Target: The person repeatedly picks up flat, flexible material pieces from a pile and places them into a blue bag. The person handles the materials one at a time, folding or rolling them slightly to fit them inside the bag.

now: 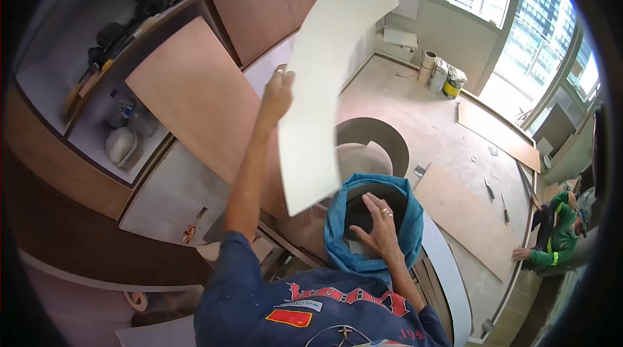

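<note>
My left hand (279, 94) grips the left edge of a long white sheet (319, 104), which is held up in front of me and curves in the view. Over the mouth of a blue fabric bag (336, 230) is my right hand (379, 225), its fingers apart and nothing seen in its grasp. Inside the bag stands a dark rolled sheet (354, 211), with a pale piece low down in it. Beyond the bag, a dark curved sheet (396, 145) rests on the floor, partly hidden by the white sheet. Whether the right fingertips touch the roll I cannot tell.
A large wood-faced board (194, 89) leans at left beside shelves holding tools. Another board (467, 211) lies on the floor at right, near a knife (488, 187) and a screwdriver-like tool (505, 211). A co-worker in green (559, 235) is low at the far right. Buckets (452, 85) stand by the wall.
</note>
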Tool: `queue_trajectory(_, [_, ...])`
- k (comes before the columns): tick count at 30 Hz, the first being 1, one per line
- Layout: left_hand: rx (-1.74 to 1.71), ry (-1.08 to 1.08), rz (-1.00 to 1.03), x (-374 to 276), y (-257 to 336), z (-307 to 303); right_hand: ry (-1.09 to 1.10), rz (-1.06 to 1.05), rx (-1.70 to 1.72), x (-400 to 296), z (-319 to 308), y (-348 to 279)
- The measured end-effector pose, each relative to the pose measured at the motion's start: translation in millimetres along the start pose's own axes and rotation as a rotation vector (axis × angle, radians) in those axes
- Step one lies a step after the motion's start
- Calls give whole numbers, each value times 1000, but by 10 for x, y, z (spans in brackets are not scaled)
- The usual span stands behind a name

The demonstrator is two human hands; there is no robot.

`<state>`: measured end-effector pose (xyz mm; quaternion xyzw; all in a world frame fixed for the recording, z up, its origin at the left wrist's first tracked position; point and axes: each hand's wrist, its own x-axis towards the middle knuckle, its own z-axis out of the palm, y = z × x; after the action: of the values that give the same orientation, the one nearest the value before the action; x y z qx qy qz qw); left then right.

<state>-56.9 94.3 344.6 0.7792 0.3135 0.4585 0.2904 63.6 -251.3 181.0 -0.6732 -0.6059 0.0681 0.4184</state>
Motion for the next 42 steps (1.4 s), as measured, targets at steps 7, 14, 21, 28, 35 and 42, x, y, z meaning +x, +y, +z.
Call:
queue_trajectory(7, [-740,-271,-211,-422,859,1299,303,106,-384,-755,-1022,243])
queue_trajectory(14, [-1021,-673,-462,-1645,1510,2777,486,167,-578,-2085,-2510,-258])
queue_trajectory(21, [-479,-1108,-437,-3457,1511,4212,401,261,-944,-2748,-3190,-1129])
queue_trajectory(28, [-892,-1346,-901,-4606,1763,4056,317,548,-848,-3130,-3331,-1255])
queue_trajectory(35, [-735,-1532,-1013,-5413,1226,3813,188,763,-653,-3258,-3322,-1031])
queue_trajectory(42, [-824,-1564,-1313,-5445,1022,3474,101,1012,-488,-3288,-3264,-453])
